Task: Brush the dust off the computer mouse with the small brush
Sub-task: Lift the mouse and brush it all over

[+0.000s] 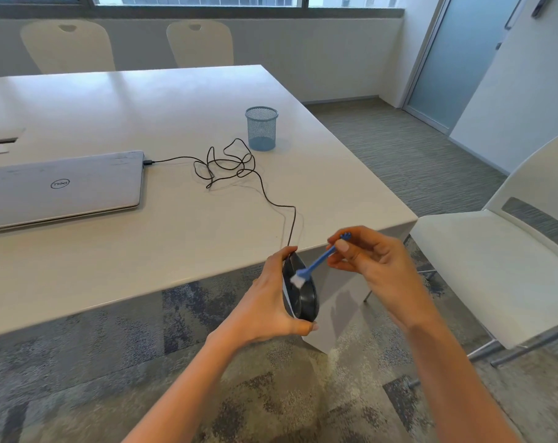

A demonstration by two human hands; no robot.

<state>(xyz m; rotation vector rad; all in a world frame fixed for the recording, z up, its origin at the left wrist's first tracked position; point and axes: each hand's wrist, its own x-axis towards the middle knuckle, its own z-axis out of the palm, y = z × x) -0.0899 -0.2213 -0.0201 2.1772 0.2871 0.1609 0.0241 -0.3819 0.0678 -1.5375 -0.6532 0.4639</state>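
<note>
One small brush (319, 262) against mouse (304, 302)

mouse (303, 298) black, pale grey stripe down one side. brush (319, 262): blue handle, white bristles. cable (229, 167) black. mesh cup (261, 129) light blue, fine grid. laptop (63, 190) silver, dark logo. counter (175, 225) plain off-white. chair (495, 276) cream. carpet (207, 372) mottled grey/beige/navy patches, striped grey farther out.

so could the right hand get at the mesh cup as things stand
Probably yes, with a stretch: only bare table lies between the right hand and the mesh cup, though it pinches the brush.
</note>
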